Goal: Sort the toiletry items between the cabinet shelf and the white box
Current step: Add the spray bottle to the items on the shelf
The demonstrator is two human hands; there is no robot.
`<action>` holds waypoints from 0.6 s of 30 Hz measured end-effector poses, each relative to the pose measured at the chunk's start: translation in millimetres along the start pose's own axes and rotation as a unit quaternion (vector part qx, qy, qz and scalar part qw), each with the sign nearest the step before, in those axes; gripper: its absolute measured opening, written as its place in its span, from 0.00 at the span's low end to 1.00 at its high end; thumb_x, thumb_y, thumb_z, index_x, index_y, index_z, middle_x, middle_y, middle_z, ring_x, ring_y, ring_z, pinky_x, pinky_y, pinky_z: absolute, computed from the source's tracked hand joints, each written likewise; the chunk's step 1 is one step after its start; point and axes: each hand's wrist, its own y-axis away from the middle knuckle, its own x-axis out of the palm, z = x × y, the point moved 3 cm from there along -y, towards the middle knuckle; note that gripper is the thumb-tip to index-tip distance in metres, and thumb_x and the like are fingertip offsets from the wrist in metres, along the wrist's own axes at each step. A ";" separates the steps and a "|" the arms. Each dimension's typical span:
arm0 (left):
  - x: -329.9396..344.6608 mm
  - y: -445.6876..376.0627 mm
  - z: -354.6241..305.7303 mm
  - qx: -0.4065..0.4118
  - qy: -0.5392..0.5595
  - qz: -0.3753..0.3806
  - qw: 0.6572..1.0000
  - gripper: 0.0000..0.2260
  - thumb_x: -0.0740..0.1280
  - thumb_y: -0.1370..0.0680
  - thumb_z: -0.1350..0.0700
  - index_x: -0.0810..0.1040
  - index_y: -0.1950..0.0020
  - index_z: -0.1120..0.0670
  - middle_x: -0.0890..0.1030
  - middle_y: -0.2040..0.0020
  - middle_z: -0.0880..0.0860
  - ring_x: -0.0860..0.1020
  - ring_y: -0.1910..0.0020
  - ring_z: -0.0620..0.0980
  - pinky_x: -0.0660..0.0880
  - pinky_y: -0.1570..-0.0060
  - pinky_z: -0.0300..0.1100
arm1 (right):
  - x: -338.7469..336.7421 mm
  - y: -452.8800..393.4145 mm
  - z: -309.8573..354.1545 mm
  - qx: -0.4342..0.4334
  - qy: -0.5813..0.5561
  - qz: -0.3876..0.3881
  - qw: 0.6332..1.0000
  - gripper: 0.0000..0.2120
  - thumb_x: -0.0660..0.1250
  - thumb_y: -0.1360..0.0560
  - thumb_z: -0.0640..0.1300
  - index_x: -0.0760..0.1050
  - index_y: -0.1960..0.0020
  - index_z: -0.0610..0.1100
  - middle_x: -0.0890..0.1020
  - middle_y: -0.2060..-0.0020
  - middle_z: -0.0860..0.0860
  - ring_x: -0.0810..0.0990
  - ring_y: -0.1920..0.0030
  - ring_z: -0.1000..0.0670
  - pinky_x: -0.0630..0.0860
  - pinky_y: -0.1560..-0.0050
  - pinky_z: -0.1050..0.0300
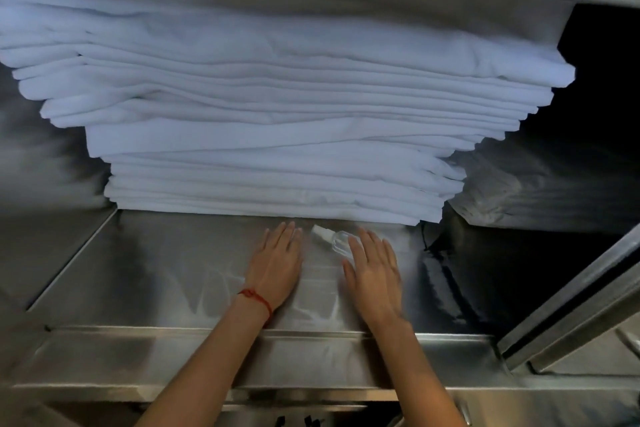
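Both hands are flat on the brushed stainless-steel cabinet shelf (173, 270), and between them lies a small clear plastic spray bottle with a white cap (329, 238). It is on its side, long axis running diagonally: the cap points up-left toward the tall stack of folded white linens (277, 114), and the base tucks under the right hand (374, 270). That hand is clearly the nearer one; its straight, spread fingers (360, 248) overlap the bottle's lower end, though whether they actually touch it cannot be told. The left hand (277, 263), with a red string bracelet (258, 300) at the wrist, lies palm-down, fingers extended, just beside the cap but apart from it. Neither hand grips anything. The likely pick calls for the right fingers to curl across the bottle's short width. No white box is in view.
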 end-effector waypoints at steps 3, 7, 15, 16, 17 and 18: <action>2.6 -3.8 -2.3 0.002 -0.036 0.004 0.999 0.22 0.68 0.25 0.60 0.71 0.32 0.63 0.71 0.32 0.61 0.70 0.32 0.57 0.64 0.32 0.53 | 5.1 -4.6 -3.9 -0.002 0.008 0.004 1.000 0.23 0.79 0.39 0.37 0.81 0.45 0.38 0.81 0.45 0.40 0.80 0.44 0.42 0.74 0.43 0.41; 5.1 -5.9 -0.9 0.012 -0.037 -0.051 0.998 0.24 0.80 0.42 0.66 0.82 0.48 0.64 0.83 0.48 0.61 0.82 0.49 0.58 0.78 0.50 0.53 | 12.9 -6.6 -3.4 -0.011 0.002 0.011 1.000 0.23 0.77 0.39 0.35 0.80 0.45 0.38 0.80 0.44 0.39 0.80 0.43 0.41 0.75 0.42 0.42; 3.2 -10.4 1.1 0.002 -0.007 -0.076 0.997 0.25 0.77 0.47 0.72 0.82 0.50 0.67 0.83 0.50 0.63 0.82 0.52 0.61 0.79 0.55 0.56 | 21.7 -11.3 -5.0 0.000 -0.004 -0.004 1.000 0.26 0.79 0.44 0.32 0.81 0.46 0.37 0.82 0.46 0.39 0.81 0.45 0.41 0.76 0.46 0.42; 4.1 -10.6 1.6 -0.002 0.006 -0.070 0.998 0.24 0.76 0.45 0.73 0.81 0.49 0.67 0.82 0.49 0.64 0.82 0.50 0.61 0.78 0.53 0.56 | 22.3 -11.0 -5.4 -0.001 -0.002 -0.007 1.000 0.26 0.79 0.44 0.32 0.81 0.46 0.37 0.82 0.46 0.39 0.81 0.46 0.41 0.77 0.46 0.42; 4.7 -10.7 2.1 -0.008 0.024 -0.062 0.998 0.24 0.75 0.43 0.74 0.81 0.47 0.67 0.81 0.47 0.65 0.81 0.48 0.62 0.77 0.50 0.57 | 22.7 -10.8 -5.7 -0.001 -0.002 -0.010 1.000 0.26 0.79 0.44 0.31 0.81 0.47 0.37 0.82 0.47 0.39 0.82 0.46 0.41 0.77 0.46 0.43; 5.3 -10.6 2.7 -0.013 0.040 -0.057 0.997 0.23 0.73 0.40 0.74 0.80 0.45 0.68 0.80 0.45 0.66 0.80 0.46 0.63 0.76 0.47 0.57 | 23.0 -10.7 -5.9 -0.001 -0.003 -0.014 1.000 0.26 0.78 0.44 0.31 0.81 0.47 0.37 0.82 0.47 0.39 0.82 0.47 0.42 0.77 0.47 0.43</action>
